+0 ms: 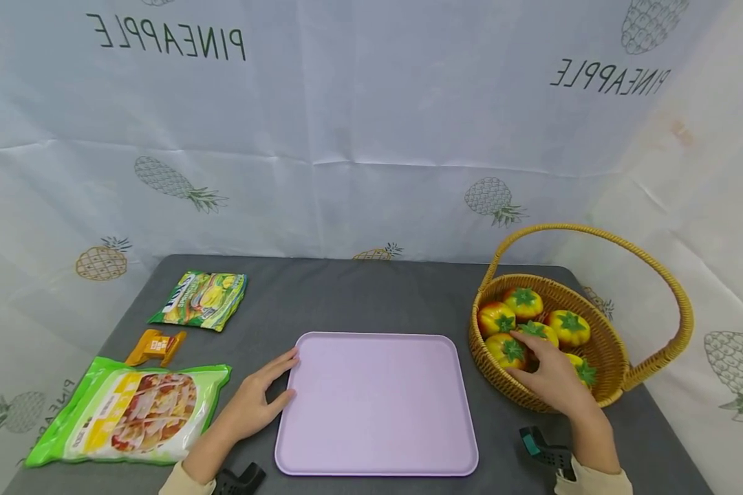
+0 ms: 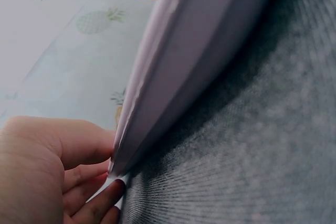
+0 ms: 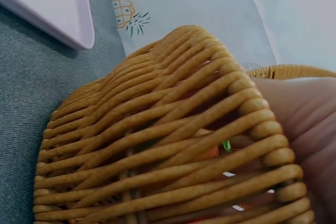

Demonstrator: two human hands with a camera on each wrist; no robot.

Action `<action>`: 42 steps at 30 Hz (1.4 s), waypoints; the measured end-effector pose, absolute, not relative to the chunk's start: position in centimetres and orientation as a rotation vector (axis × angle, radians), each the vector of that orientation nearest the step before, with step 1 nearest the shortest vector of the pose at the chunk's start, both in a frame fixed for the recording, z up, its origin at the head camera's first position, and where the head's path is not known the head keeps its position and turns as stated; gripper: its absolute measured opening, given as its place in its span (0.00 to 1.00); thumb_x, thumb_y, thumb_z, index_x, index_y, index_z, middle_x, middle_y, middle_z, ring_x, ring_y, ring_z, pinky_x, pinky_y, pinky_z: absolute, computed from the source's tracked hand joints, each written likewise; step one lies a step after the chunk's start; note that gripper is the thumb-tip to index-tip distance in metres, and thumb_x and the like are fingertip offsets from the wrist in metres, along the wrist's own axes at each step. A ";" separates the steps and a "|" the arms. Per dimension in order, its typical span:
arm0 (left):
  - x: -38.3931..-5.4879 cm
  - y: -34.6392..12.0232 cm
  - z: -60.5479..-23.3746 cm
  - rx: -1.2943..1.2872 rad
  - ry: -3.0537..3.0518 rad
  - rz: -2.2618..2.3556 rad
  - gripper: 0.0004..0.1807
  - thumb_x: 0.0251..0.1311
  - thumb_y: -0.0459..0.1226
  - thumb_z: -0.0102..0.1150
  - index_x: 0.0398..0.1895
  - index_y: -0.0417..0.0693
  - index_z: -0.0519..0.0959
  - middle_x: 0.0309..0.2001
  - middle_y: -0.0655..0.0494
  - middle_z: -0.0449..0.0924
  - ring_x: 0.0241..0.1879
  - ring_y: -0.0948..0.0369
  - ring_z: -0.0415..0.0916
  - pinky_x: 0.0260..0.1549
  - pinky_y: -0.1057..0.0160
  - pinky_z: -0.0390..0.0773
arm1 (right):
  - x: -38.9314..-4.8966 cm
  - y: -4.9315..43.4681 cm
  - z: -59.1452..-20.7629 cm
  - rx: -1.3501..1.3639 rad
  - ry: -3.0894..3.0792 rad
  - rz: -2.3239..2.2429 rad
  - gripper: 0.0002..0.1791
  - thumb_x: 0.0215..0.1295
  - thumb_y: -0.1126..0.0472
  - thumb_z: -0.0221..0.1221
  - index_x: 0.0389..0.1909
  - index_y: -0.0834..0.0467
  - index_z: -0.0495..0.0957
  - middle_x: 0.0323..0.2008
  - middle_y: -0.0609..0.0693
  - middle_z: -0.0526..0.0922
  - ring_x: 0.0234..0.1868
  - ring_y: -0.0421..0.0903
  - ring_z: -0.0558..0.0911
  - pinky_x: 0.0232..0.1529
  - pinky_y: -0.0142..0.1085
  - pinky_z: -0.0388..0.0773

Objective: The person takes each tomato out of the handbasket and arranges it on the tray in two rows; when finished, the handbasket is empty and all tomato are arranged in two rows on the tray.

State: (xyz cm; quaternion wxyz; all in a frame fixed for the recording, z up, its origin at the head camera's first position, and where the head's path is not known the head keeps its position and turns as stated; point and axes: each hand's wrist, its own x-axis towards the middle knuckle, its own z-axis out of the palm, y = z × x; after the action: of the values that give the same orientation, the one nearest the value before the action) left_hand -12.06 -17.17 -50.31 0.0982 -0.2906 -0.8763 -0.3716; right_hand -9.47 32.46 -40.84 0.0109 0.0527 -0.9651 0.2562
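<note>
My left hand [image 1: 256, 402] rests at the left edge of a lilac rectangular tray [image 1: 378, 405], its fingers stretched out and thumb apart. The left wrist view has the thumb side against the tray rim [image 2: 137, 87]. Over the front rim of a wicker basket [image 1: 613, 357] reaches my right hand [image 1: 554, 375]. Its thumb and fingers are spread either side of a yellow-red fruit [image 1: 505, 349] with a green leafy top. Several similar fruits [image 1: 568, 328] lie around it. From the right wrist, the basket weave [image 3: 157, 140] hides most of that hand.
Left of the tray lie a large green-and-white food bag [image 1: 142, 412], a small orange packet [image 1: 155, 347] and flat green-yellow packets [image 1: 203, 299]. The basket's tall handle [image 1: 671, 289] arches up on the right. A pineapple-print cloth [image 1: 359, 137] hangs behind the grey table [image 1: 347, 295].
</note>
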 end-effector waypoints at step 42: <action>-11.9 -17.1 -50.4 -0.834 -2.609 -1.089 0.27 0.57 0.37 0.63 0.61 0.42 0.73 0.66 0.49 0.69 0.66 0.63 0.64 0.61 0.86 0.50 | -11.8 19.9 -42.4 0.494 -2.544 1.111 0.40 0.49 0.56 0.72 0.63 0.60 0.67 0.58 0.55 0.72 0.52 0.48 0.77 0.46 0.45 0.81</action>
State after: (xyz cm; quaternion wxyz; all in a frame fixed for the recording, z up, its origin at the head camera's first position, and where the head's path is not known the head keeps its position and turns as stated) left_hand -11.95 -17.09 -50.38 0.0969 -0.2817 -0.8809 -0.3678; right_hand -11.78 19.88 -42.38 0.1601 0.1730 -0.8907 0.3888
